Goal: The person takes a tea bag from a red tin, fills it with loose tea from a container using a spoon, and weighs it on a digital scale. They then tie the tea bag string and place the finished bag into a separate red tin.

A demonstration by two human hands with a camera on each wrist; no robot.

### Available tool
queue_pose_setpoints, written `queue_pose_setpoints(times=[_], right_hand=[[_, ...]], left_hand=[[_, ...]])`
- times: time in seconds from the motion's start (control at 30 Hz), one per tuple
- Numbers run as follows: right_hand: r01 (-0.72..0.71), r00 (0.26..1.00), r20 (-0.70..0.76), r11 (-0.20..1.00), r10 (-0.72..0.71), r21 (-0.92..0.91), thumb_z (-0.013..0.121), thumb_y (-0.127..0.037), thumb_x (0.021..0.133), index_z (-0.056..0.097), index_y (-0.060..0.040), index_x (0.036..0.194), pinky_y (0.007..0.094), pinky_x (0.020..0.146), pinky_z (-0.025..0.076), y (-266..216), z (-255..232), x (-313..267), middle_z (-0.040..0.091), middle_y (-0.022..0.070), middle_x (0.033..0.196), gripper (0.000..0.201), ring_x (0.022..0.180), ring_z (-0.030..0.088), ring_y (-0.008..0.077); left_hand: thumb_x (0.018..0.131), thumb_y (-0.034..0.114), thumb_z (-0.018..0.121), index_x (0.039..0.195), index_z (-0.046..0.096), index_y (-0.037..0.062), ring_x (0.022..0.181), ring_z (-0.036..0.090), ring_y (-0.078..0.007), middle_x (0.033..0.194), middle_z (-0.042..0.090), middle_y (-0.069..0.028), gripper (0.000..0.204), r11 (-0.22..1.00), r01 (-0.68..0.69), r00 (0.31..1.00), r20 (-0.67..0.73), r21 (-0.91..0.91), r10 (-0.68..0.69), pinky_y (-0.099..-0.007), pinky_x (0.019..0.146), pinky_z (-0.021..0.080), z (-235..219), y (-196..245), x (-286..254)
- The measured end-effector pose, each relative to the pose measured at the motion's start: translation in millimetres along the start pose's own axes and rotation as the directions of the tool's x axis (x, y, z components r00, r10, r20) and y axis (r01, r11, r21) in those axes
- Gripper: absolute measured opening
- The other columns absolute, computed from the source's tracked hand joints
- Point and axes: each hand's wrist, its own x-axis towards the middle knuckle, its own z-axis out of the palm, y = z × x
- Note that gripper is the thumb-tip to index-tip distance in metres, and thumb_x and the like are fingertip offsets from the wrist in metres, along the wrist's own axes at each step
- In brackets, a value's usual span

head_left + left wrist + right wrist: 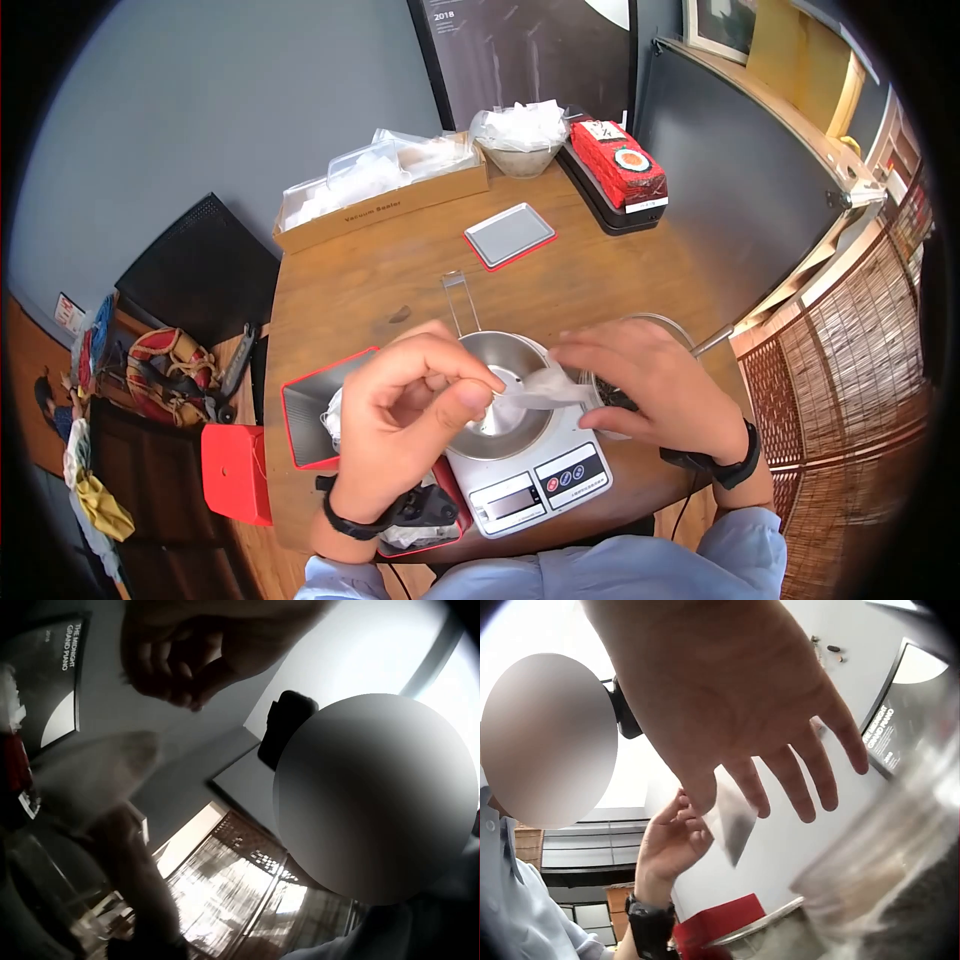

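Note:
In the head view, my left hand (415, 390) pinches the edge of a small translucent white pouch (545, 392) between thumb and forefinger. The pouch hangs over a steel pan (480, 350) that stands on a white kitchen scale (520, 495). My right hand (655, 380) is on the pouch's other side, its fingers straight. The right wrist view shows those fingers spread, with the pouch (733, 825) behind the thumb and forefinger and something greyish at its lower end. The left wrist view is dark and blurred; there the pouch (97, 780) overlaps my right hand.
A red-rimmed box (310, 415) with white stringed pouches sits left of the scale. Right of it is a bowl of dark contents, partly hidden, with a metal handle (712, 341). Behind lie a small grey tray (510, 236), a cardboard box (390, 208), a glass bowl (520, 158) and a red package (615, 165).

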Motion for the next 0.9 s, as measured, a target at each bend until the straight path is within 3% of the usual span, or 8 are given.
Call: queue_pose_setpoints(times=[0.13, 0.2, 0.33, 0.47, 0.57, 0.63, 0.73, 0.9], right_hand=[[-0.178, 0.979, 0.065, 0.966, 0.194, -0.189, 0.067, -0.035, 0.08, 0.053, -0.0116, 0.129, 0.0498, 0.108, 0.029, 13, 1, -15, 0.046, 0.0139, 0.138, 0.056, 0.13, 0.041, 0.0341], [-0.211, 0.971, 0.044, 0.925, 0.236, -0.316, 0.066, -0.036, 0.081, 0.052, -0.0122, 0.13, 0.0529, 0.111, 0.025, 22, 13, -22, 0.043, 0.0151, 0.141, 0.056, 0.134, 0.036, 0.0354], [-0.224, 0.966, 0.049, 0.915, 0.254, -0.336, 0.064, -0.035, 0.085, 0.051, -0.0143, 0.132, 0.0576, 0.112, 0.02, 32, 28, -30, 0.041, 0.0146, 0.141, 0.054, 0.135, 0.034, 0.0336], [-0.227, 0.965, 0.048, 0.911, 0.259, -0.345, 0.062, -0.037, 0.085, 0.051, -0.0143, 0.132, 0.0574, 0.112, 0.018, 32, 30, -30, 0.041, 0.0146, 0.142, 0.053, 0.135, 0.033, 0.0335], [-0.229, 0.965, 0.049, 0.914, 0.259, -0.335, 0.062, -0.038, 0.085, 0.052, -0.0136, 0.13, 0.057, 0.112, 0.018, 31, 29, -29, 0.042, 0.0147, 0.14, 0.052, 0.135, 0.034, 0.034], [-0.227, 0.965, 0.052, 0.917, 0.257, -0.328, 0.062, -0.038, 0.085, 0.053, -0.0132, 0.129, 0.0566, 0.112, 0.019, 31, 29, -28, 0.043, 0.0147, 0.14, 0.051, 0.134, 0.034, 0.0342], [-0.229, 0.965, 0.054, 0.921, 0.258, -0.316, 0.062, -0.038, 0.084, 0.055, -0.0125, 0.127, 0.0559, 0.112, 0.019, 29, 29, -26, 0.044, 0.0147, 0.138, 0.051, 0.133, 0.035, 0.0345], [-0.24, 0.963, 0.037, 0.916, 0.266, -0.321, 0.063, -0.037, 0.083, 0.056, -0.0113, 0.126, 0.0547, 0.112, 0.02, 29, 30, -27, 0.046, 0.0144, 0.136, 0.051, 0.13, 0.038, 0.0345]], left_hand=[[0.085, -0.003, 0.064, 0.089, 0.066, -0.0017, 0.075, 0.059, -0.0171, 0.085, 0.06, -0.0101, 0.005, 0.98, 0.015, 0.998, 0.054, 0.199, -0.026, -0.027, 0.064, 0.045, -3, 1, 7], [0.082, -0.001, 0.066, 0.089, 0.066, 0.0011, 0.076, 0.06, -0.0246, 0.083, 0.06, -0.0142, 0.008, 0.741, -0.105, 0.99, 0.14, 0.664, 0.015, -0.0316, 0.062, 0.047, 1, -2, 9], [0.078, 0.0, 0.067, 0.103, 0.065, 0.0069, 0.077, 0.062, -0.0255, 0.099, 0.061, -0.0103, 0.026, 0.355, -0.121, 0.99, 0.14, 0.927, -0.028, -0.0339, 0.064, 0.049, 3, -19, 5], [0.075, 0.0, 0.066, 0.109, 0.063, 0.0096, 0.086, 0.063, -0.0268, 0.111, 0.058, -0.0107, 0.035, 0.265, -0.107, 0.994, 0.113, 0.958, -0.006, -0.038, 0.068, 0.05, -3, -22, 6], [0.075, -0.001, 0.06, 0.11, 0.064, 0.0125, 0.092, 0.062, -0.0282, 0.116, 0.057, -0.0132, 0.038, 0.243, -0.198, 0.953, 0.245, 0.949, -0.178, -0.037, 0.072, 0.051, -9, -26, 2], [0.075, -0.001, 0.057, 0.11, 0.065, 0.0112, 0.091, 0.062, -0.0301, 0.11, 0.059, -0.0134, 0.038, 0.178, -0.316, 0.847, 0.361, 0.932, -0.39, -0.0369, 0.073, 0.052, -9, -34, -2], [0.074, 0.001, 0.057, 0.102, 0.066, 0.0052, 0.088, 0.061, -0.0297, 0.103, 0.059, -0.0124, 0.03, 0.132, -0.414, 0.762, 0.422, 0.901, -0.491, -0.0393, 0.072, 0.051, -11, -57, -12], [0.068, 0.001, 0.06, 0.078, 0.064, 0.0039, 0.083, 0.057, -0.0244, 0.082, 0.059, -0.0061, 0.011, 0.052, -0.416, 0.775, 0.384, 0.908, -0.502, -0.0343, 0.063, 0.048, -11, -43, -8]])
